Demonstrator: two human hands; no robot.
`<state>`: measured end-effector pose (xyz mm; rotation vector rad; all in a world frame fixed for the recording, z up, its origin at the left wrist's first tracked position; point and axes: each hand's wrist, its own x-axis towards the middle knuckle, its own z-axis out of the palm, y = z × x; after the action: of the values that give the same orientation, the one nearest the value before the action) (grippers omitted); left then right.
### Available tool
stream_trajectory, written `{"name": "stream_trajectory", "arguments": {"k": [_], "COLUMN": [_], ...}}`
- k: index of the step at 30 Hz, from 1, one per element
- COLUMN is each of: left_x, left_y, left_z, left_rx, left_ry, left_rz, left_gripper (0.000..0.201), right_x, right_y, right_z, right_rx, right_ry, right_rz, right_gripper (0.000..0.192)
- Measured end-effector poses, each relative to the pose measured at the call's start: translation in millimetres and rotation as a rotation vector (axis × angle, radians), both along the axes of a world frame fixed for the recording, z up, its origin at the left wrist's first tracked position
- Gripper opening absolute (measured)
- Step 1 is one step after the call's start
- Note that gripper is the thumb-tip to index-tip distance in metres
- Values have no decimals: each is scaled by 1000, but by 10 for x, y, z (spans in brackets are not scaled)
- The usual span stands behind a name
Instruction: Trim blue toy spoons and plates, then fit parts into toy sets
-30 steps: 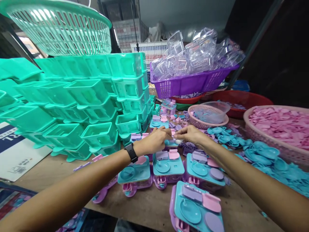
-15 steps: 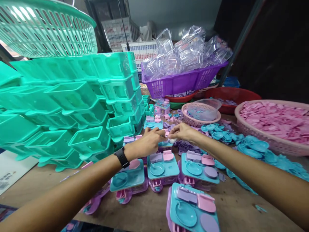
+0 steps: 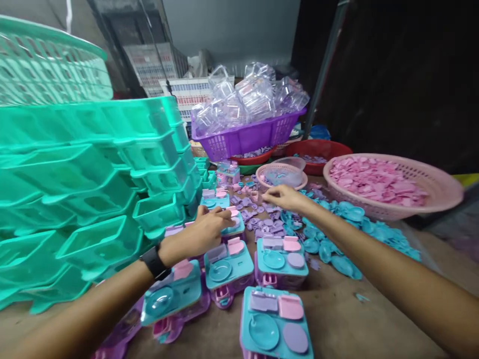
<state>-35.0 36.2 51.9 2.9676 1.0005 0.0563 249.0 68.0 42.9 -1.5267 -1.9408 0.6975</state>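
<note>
My left hand [image 3: 208, 228], with a black watch band at its wrist, is over a turquoise-topped toy kitchen set [image 3: 232, 231]. Its fingers are curled at the set's edge, and whatever lies under them is hidden. My right hand [image 3: 286, 197] reaches above the loose lavender pieces [image 3: 267, 227], thumb and fingertips pinched together; anything between them is too small to make out. Nearer to me stand more toy sets, one [image 3: 232, 269] with a turquoise basin, another [image 3: 280, 264] and a front one [image 3: 275, 324] each bearing a lavender disc and a pink piece.
Stacked green plastic boxes [image 3: 157, 214] rise at left beneath a pale green basket [image 3: 56, 75]. A purple basket [image 3: 247, 137] of clear plastic cases stands behind. At right are turquoise basins [image 3: 348, 212] in a heap and a pink basket [image 3: 441, 192] of pink pieces.
My hands, close together before, have moved apart: the left is back over a toy set, the right over the loose pieces. The view has turned right.
</note>
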Motion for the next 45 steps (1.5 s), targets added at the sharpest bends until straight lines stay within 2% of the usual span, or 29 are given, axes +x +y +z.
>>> {"name": "stream_trajectory", "arguments": {"k": [4, 7, 10, 16, 18, 20, 26, 31, 37, 42, 45], "left_x": [31, 86, 166, 178, 111, 37, -56, -52, -45, -5, 17], "left_y": [49, 72, 87, 72, 35, -3, -62, -76, -90, -129, -157], "left_z": [31, 88, 132, 122, 116, 115, 102, 58, 25, 60, 72], "left_rx": [27, 3, -1, -15, -28, -45, -96, -62, -31, -65, -84], "left_ry": [-17, -20, -52, -49, -75, -95, -148, -169, -211, -229, -260], "left_rz": [-41, -43, -20, 74, 86, 91, 102, 51, 35, 18, -36], "left_gripper": [46, 42, 40, 39, 41, 42, 43, 36, 39, 45, 46], "right_x": [766, 967, 732, -207, -354, -369, -38, 181, 300, 307, 413], "right_y": [-234, -378, -312, 185, 308, 373, 307, 144, 87, 65, 20], "right_z": [17, -60, -186, -431, -485, -507, -397, -313, -321, -315, -255], "right_rx": [62, 96, 153, 122, 91, 66, 24, 4, 65, 58, 56], "right_ry": [-123, -204, -255, -357, -395, -414, -317, -217, -225, -183, -155], "right_rz": [-129, -122, -12, 362, 418, 428, 275, 158, -6, -38, -76], "right_gripper": [21, 12, 17, 23, 25, 25, 15, 31, 14, 12, 15]}}
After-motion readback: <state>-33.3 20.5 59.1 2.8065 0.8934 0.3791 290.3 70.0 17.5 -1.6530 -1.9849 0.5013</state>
